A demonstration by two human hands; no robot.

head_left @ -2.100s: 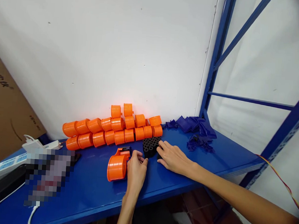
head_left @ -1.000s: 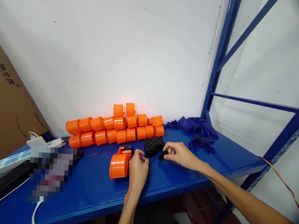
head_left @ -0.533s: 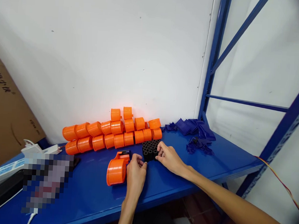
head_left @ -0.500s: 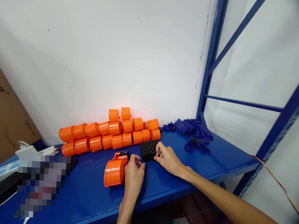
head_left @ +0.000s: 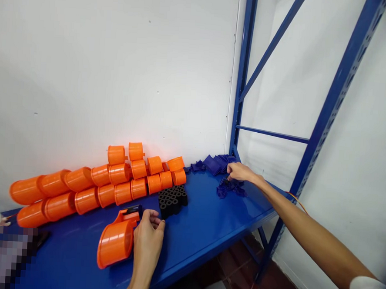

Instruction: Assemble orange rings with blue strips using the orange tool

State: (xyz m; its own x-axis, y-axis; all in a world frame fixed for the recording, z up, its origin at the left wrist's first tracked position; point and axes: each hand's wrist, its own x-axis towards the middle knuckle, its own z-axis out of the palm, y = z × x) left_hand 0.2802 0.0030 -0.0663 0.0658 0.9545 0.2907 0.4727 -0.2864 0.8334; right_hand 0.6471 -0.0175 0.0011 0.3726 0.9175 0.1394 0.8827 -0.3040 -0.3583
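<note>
Blue pieces lie heaped on the table at the right hand; a clean pinch on one should avoid dragging others. Left hand rests beside the nearest orange cup; fingers of both curled, hold not determinable.

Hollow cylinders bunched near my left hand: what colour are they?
Black; the hollow cylinders show best in the head view.

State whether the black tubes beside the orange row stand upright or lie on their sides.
Upright. The black tubes stand on end, round holes facing up and dark side walls showing below in front.
</note>
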